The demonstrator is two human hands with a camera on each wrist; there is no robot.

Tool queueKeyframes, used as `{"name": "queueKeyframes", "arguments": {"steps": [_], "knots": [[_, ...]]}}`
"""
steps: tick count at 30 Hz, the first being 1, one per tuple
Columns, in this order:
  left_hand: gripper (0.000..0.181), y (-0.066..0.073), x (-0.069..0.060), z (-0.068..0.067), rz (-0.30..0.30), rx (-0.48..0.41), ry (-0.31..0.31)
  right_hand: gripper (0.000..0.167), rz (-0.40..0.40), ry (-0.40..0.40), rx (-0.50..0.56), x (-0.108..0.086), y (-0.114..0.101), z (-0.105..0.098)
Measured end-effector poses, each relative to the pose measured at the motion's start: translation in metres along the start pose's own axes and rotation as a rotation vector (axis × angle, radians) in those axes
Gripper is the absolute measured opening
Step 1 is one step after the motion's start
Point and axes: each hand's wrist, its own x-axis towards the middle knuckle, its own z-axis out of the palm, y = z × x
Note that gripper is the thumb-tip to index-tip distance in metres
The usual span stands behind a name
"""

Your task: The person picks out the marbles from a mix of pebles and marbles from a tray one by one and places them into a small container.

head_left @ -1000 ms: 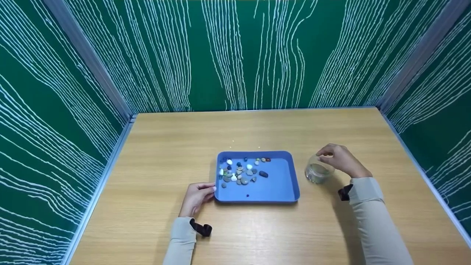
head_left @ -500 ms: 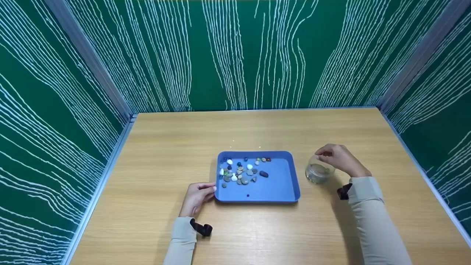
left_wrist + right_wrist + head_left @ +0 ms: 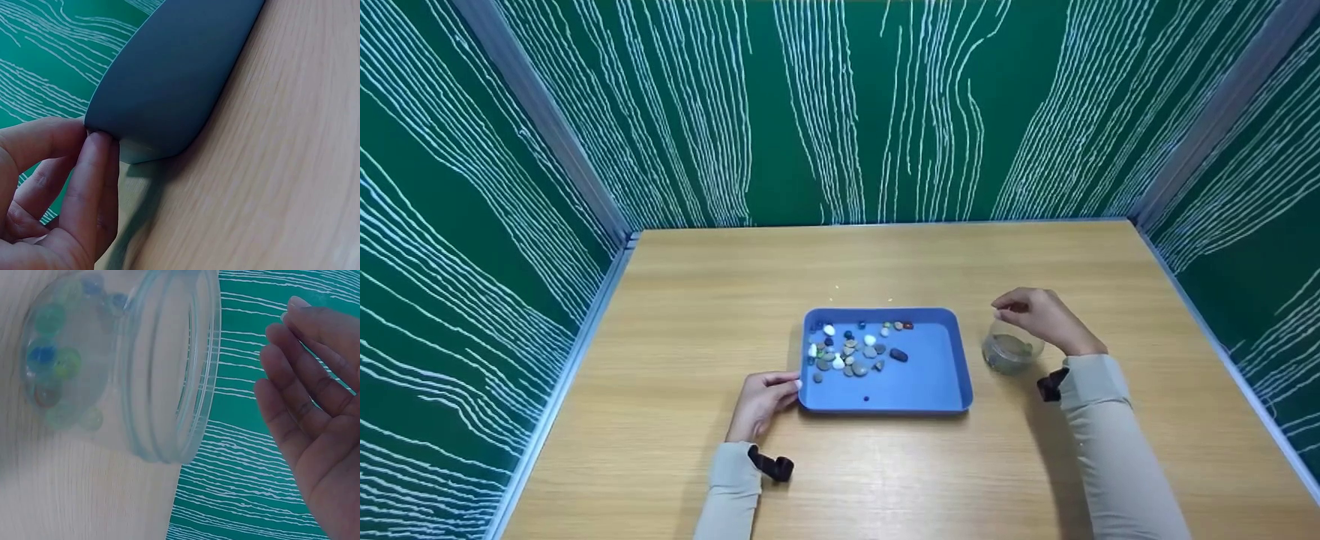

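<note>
While pinching tray (image 3: 926,382) by corner with left hand (image 3: 759,403), holding right hand (image 3: 1046,319) above jar (image 3: 143,377) of marbles (image 3: 42,357), fingertips (image 3: 275,357) close together; cannot tell whether gripping anything.

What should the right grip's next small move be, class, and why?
Probably move the right grip over the tray toward the lone dark piece: the jar holds marbles, no marble shows in the fingers, and that piece lies apart from the stones.

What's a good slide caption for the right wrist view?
Right hand above, not touching, the open mouth of a clear jar, blue and green marbles inside.
</note>
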Motion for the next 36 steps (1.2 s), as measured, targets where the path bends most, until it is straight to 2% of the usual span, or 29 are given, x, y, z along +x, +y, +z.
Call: {"name": "queueKeyframes", "arguments": {"steps": [5, 15, 23, 27, 36], "knots": [[0.032, 0.0, 0.0, 0.0, 0.003, 0.005, -0.003, 0.029, 0.013, -0.012, 0.025, 0.006, -0.007, 0.004], [0.033, -0.002, 0.002, -0.002, 0.01, -0.002, -0.019, 0.027, -0.089, 0.033, 0.032, 0.021, -0.02, 0.014], [0.034, 0.0, 0.001, -0.001, 0.009, -0.015, -0.02, 0.025, -0.082, 0.007, 0.046, 0.032, -0.035, 0.022], [0.034, 0.0, 0.001, -0.001, -0.001, -0.006, -0.011, 0.025, -0.106, 0.004, 0.046, 0.037, -0.04, 0.026], [0.034, 0.002, 0.0, -0.001, -0.014, -0.004, -0.009, 0.024, -0.047, -0.036, 0.047, 0.048, -0.054, 0.04]]}}
